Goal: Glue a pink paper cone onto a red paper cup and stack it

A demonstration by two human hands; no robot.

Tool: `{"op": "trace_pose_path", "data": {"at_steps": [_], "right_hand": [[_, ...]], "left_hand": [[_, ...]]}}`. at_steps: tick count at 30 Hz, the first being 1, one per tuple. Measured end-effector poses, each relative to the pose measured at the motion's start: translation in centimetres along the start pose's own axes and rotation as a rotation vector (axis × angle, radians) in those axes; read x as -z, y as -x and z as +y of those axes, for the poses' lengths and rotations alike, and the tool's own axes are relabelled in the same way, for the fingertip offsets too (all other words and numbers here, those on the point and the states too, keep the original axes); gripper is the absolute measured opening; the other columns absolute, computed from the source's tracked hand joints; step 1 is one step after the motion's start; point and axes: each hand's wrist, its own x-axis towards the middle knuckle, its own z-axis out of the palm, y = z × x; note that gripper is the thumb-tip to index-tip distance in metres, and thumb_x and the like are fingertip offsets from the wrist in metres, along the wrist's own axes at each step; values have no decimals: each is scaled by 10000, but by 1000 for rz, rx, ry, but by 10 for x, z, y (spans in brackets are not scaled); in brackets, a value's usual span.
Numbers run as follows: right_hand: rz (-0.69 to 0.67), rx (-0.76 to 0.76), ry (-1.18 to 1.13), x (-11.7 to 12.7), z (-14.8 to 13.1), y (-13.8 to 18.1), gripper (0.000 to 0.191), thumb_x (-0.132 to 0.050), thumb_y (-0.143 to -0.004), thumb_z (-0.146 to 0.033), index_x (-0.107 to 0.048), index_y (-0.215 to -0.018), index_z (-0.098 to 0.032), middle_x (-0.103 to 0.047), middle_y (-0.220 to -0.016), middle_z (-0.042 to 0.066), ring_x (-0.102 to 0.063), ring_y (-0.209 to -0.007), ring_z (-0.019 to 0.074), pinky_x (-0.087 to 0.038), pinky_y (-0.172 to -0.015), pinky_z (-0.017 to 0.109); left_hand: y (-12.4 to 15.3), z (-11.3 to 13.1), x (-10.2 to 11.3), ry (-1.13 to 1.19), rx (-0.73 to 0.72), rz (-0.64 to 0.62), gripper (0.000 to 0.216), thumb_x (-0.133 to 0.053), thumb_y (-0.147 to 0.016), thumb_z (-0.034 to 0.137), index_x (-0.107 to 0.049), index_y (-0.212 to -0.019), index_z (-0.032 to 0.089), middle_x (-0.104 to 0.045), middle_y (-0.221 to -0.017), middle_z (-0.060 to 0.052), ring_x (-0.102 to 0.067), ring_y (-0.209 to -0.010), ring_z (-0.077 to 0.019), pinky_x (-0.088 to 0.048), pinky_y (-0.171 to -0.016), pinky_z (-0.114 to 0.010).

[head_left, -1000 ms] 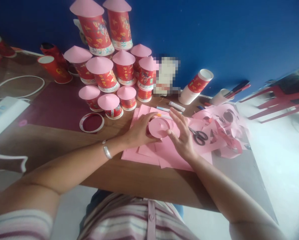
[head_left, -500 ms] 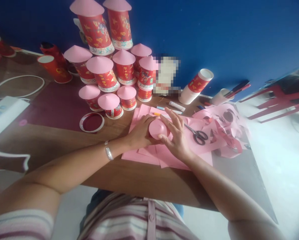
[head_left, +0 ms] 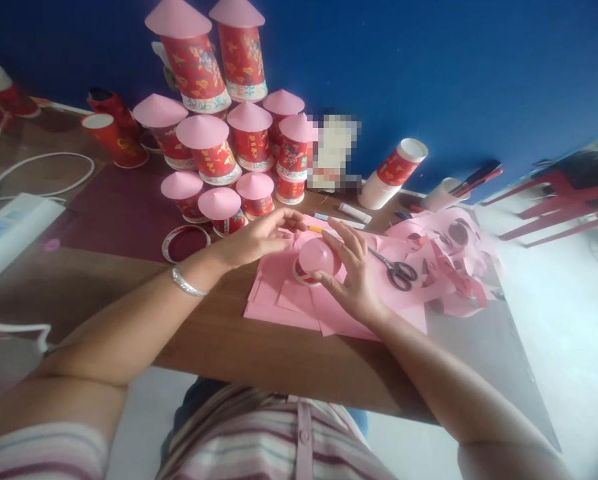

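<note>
A short red paper cup with a pink paper cone on top (head_left: 317, 257) stands on the pink paper sheets (head_left: 299, 303). My right hand (head_left: 351, 270) curves around its right side, thumb at the front rim of the cone and fingers behind. My left hand (head_left: 259, 240) is apart from the cup, up and to its left, with fingers spread and nothing in them. Just behind the cup lies an orange-tipped pen (head_left: 315, 229), and scissors (head_left: 401, 273) with dark handles rest on the paper to the right of my right hand.
Several red cups with pink cones (head_left: 209, 150) are grouped and stacked at the back left. A cardboard-like ring (head_left: 165, 247) lies before them. Paper offcuts (head_left: 459, 253), a pen cup (head_left: 441, 193) and stacked cups (head_left: 396, 170) are at right; a power strip (head_left: 19, 233) is at far left.
My left hand has let go of the cup with the cone and moved up and left, its fingers opening. My right hand has stayed at the cup, whose red side now shows.
</note>
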Motion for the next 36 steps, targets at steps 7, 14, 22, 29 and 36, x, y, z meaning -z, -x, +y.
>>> {"op": "trace_pose_path", "data": {"at_steps": [7,14,22,29,36], "right_hand": [[-16,-22,9,1,-2,0,614,-622,-1021,-605,-510,-1559,-329,-544,-1629,108,-464,-1535,361,-463,-1204,666],[-28,-47,-4,2,-5,-1,608,-641,-1013,-595,-542,-1542,-313,-553,-1622,105,-473,-1528,359,-459,-1215,663],[-49,-65,21,3,-7,-2,604,-676,-999,-557,-536,-1538,-323,-546,-1626,105,-472,-1529,374,-466,-1199,685],[-58,-61,7,5,-9,-3,613,-670,-1008,-537,-522,-1560,-315,-549,-1620,109,-484,-1515,371,-471,-1200,676],[-46,-56,10,3,-9,-2,640,-684,-1003,-509,-486,-1589,-344,-555,-1615,100,-490,-1509,377,-471,-1194,683]], "left_hand": [[-5,8,-41,64,86,235,517,-700,-924,647,-618,-1132,180,-647,-1094,-60,-617,-1016,-205,-503,-974,-392],[-9,2,-56,144,1,233,411,-717,-947,521,-610,-1165,189,-660,-1167,-77,-647,-1100,-219,-536,-1015,-409],[-11,1,-56,270,47,272,301,-702,-951,449,-667,-1126,208,-710,-1235,-81,-658,-1225,-254,-524,-1075,-425],[-14,4,-57,262,46,286,326,-734,-933,455,-676,-1104,184,-705,-1204,-89,-647,-1221,-252,-503,-1107,-433],[-15,-2,-58,328,71,296,287,-741,-917,415,-680,-1101,204,-697,-1211,-73,-643,-1203,-240,-523,-1056,-405]]}}
